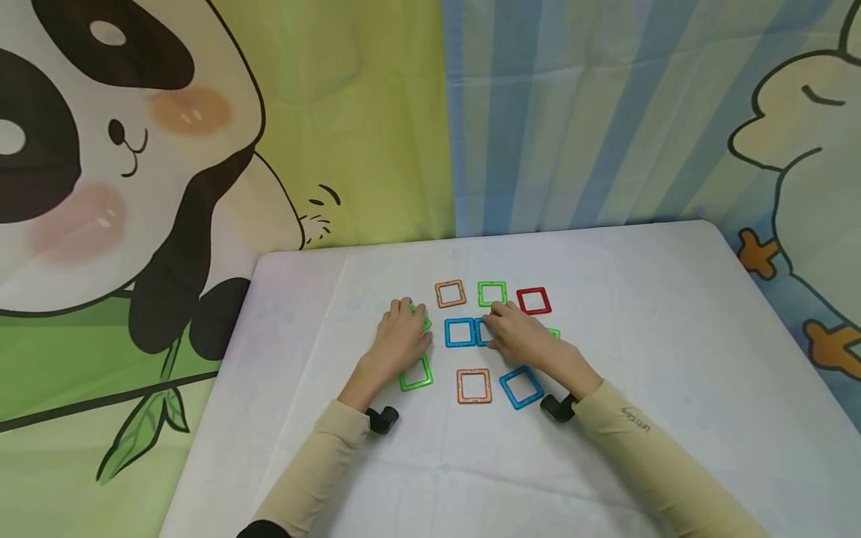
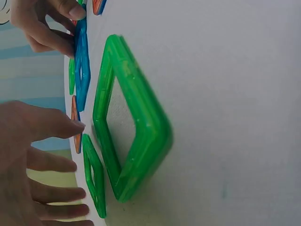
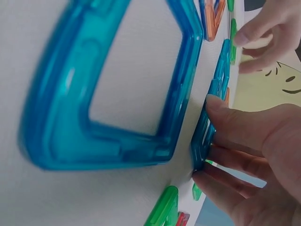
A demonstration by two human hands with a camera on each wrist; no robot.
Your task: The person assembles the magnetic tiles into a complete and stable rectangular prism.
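My left hand (image 1: 401, 336) reaches over a green square tile frame (image 1: 427, 323), its fingers extended toward it; the hand covers most of that tile. In the left wrist view the thumb and fingers are spread apart beside the green frame. My right hand (image 1: 521, 334) pinches a blue square frame (image 1: 478, 334) between thumb and fingers, partly hiding it. This frame lies edge to edge with a second blue frame (image 1: 460, 344) on its left. Nearer the body are a green frame (image 1: 416, 385), an orange frame (image 1: 474, 400) and a tilted blue frame (image 3: 56, 108).
Along the back lie an orange frame (image 1: 451, 303), a green frame (image 1: 492, 284) and a red frame (image 1: 535, 311). Another green frame (image 1: 554, 332) is mostly hidden behind my right hand. All rest on a white-covered table (image 1: 673, 314) with printed curtains (image 1: 377, 112) behind.
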